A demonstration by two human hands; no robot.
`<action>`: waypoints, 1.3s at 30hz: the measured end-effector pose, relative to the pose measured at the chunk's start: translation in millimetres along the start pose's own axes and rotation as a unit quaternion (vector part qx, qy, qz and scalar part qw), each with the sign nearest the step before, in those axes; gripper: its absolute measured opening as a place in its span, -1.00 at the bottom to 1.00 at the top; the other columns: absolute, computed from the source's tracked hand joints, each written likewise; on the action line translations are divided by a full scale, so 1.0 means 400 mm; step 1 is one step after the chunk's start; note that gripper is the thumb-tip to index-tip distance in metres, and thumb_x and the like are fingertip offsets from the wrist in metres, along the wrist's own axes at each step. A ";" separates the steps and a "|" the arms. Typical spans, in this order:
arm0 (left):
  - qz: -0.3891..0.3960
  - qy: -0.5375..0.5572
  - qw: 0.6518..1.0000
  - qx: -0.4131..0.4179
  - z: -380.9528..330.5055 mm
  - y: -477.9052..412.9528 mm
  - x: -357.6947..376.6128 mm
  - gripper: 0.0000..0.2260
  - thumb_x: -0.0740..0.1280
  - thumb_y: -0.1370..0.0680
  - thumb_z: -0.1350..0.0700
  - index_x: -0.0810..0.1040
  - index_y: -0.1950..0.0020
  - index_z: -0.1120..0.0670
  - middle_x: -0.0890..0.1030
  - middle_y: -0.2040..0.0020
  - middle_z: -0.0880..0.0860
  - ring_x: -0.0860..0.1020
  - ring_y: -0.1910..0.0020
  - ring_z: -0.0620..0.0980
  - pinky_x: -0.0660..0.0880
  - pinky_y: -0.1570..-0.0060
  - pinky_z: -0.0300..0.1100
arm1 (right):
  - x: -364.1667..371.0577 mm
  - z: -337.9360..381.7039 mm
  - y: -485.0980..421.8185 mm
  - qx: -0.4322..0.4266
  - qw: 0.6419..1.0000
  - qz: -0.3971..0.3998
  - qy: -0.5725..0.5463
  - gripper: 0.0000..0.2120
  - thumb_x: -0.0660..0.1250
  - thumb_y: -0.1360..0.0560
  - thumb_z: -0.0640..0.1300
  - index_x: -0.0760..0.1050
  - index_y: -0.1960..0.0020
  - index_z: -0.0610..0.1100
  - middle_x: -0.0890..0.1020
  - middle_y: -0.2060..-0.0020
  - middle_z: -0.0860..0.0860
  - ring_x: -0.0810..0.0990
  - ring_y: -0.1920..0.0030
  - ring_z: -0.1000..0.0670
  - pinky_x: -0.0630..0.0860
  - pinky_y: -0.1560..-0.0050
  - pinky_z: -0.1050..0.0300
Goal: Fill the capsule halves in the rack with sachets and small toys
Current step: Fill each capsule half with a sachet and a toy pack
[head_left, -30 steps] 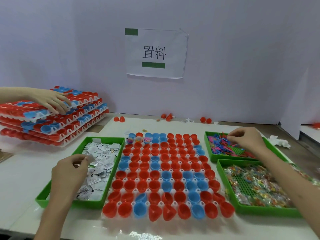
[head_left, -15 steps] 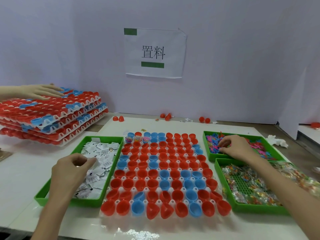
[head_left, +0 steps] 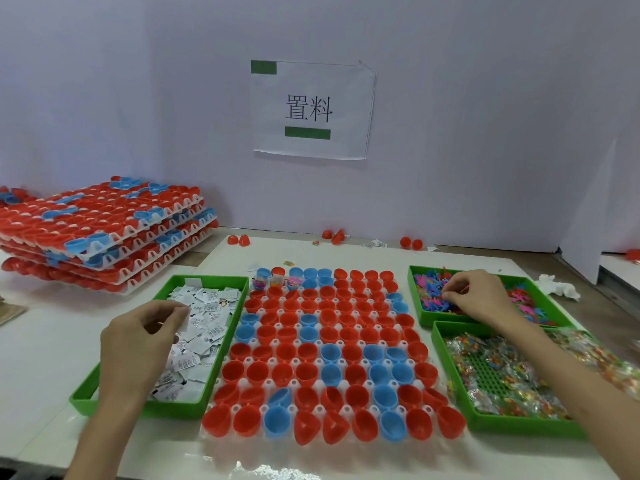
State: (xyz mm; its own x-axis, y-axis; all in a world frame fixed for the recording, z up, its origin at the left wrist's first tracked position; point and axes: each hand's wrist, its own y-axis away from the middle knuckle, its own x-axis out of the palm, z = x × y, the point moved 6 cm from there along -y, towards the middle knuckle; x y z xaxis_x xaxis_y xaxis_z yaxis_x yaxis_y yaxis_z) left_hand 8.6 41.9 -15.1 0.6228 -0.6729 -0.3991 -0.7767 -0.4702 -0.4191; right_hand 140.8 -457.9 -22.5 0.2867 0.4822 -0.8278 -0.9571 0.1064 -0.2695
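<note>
Between the two grips, in the head view, the rack (head_left: 247,360) is laid flat on the desk (head_left: 52,341), packed with red and blue capsule halves (head_left: 247,372) standing mouth up.

The left grip (head_left: 138,344) is held over the green sachet tray (head_left: 79,398). Its fingers are curled toward the thumb just above the white sachets (head_left: 207,327), but whether a sachet is pinched between them cannot be told.

The right grip (head_left: 474,299) is lowered into the green toy tray (head_left: 414,289). Its fingertips are drawn together among the pink and blue small toys (head_left: 429,296), and whether a toy is clamped there cannot be told either.

Nearer the person than the right grip, a second green tray (head_left: 446,375) of clear-wrapped coloured packets (head_left: 502,368) is set beside the rack.

Well beyond the left grip, further loaded racks (head_left: 104,233) are stacked against the wall. A few loose red halves (head_left: 239,240) are scattered along the back of the desk, below a paper sign (head_left: 311,109).

Only three filled halves (head_left: 277,281), in the rack's far corner on the left grip's side, are seen to hold anything coloured. Every other half looks empty. The task is therefore judged to be barely begun, with nearly the whole rack left to be filled.
</note>
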 end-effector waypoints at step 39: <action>0.219 0.334 0.917 0.012 -0.412 0.332 0.190 -0.77 0.49 -0.44 0.24 0.71 0.01 -0.07 0.73 0.17 -0.16 0.69 0.14 -0.23 0.55 0.16 -0.45 | -0.124 0.425 0.466 -0.135 0.899 -0.128 -0.396 -0.85 0.48 -0.41 -0.01 0.65 0.03 0.11 0.70 0.18 0.12 0.71 0.14 0.05 0.62 0.14 0.29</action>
State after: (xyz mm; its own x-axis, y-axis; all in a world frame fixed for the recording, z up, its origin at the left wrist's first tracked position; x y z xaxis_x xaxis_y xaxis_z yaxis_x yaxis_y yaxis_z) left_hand -62.9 -165.8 33.5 0.0492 -0.9974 0.0518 -0.9313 -0.0646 -0.3585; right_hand -59.0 -314.3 52.0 0.2742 0.9512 -0.1415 -0.7888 0.1383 -0.5989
